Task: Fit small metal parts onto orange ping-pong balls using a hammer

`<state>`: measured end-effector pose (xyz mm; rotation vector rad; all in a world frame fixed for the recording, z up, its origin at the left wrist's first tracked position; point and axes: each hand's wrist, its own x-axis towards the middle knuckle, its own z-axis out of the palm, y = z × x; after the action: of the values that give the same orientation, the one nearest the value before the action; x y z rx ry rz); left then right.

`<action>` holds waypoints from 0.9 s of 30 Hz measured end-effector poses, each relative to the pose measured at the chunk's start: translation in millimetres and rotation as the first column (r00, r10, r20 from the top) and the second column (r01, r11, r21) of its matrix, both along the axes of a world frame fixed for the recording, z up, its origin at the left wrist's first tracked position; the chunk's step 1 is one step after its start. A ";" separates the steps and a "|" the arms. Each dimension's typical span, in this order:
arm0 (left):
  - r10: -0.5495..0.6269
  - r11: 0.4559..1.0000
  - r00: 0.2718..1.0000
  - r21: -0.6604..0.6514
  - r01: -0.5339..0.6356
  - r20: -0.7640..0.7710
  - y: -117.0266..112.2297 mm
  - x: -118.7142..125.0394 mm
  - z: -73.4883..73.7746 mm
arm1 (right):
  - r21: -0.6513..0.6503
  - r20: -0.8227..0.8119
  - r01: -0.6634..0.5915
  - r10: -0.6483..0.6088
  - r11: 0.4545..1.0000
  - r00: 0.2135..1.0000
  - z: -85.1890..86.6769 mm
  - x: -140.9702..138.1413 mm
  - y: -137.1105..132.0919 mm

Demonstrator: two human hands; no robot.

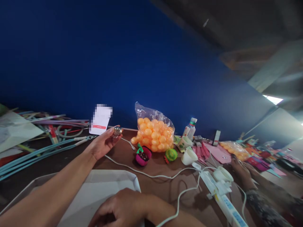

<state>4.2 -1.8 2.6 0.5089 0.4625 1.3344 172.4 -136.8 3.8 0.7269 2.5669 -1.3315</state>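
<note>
— Well, where is the small silvery round piece (117, 130) right now?

— It is pinched at the fingertips of the left hand (104, 144), thumb below and fingers above. It is held clear of the brown table (163, 186), at about eleven o'clock from the right hand (125, 208).

— And that right hand?

— It lies knuckles-up on the white folded sheet (99, 189) at six o'clock. The fingers curl under, so I cannot tell whether they grip anything.

— What sits nearby?

— At three o'clock from the piece is a bag of orange balls (153, 134), with a magenta shell (143, 156) just in front of it. A white cable (151, 175) runs under the left wrist and across to a power strip (227, 203) at four o'clock. Another person's hand (241, 171) rests beyond it, near three o'clock.

— What could go wrong?

— In my view the hold is only a fingertip one on something small, smooth and round. A slight loosening could let it drop and roll into the loose cords (35, 151) at nine o'clock. A forearm dragged low could also snag the cable and tip the white cup (189, 156).
</note>
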 end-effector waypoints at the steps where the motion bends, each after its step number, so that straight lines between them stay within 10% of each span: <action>1: -0.001 1.000 1.000 0.001 0.001 -0.005 0.2 0.3 0.0 | -0.003 0.003 0.006 -0.006 1.000 1.000 -0.2 -0.2 0.1; 27: 0.030 1.000 0.991 0.006 -0.029 -0.130 -0.2 3.3 1.5 | -0.007 0.003 0.017 -0.017 1.000 1.000 2.3 -1.9 0.3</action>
<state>7.6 -2.0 4.1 0.5969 0.5769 1.3357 170.5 -136.5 6.1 0.7502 2.5584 -1.3427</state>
